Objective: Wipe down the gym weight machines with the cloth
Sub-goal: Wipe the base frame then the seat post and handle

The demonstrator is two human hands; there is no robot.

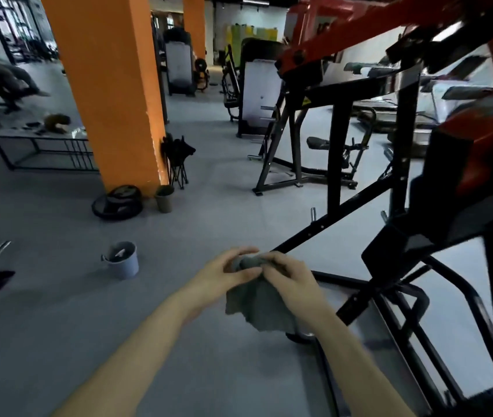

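Both hands hold the grey cloth in front of the body: the left hand and right hand pinch its bunched top, the rest hanging. Fold it into a flat pad first, I judge, then wipe the black-and-red weight machine at right. A grey bucket stands beyond.

The grey floor is occupied by a bucket, weight plates, a pot and machine frames.
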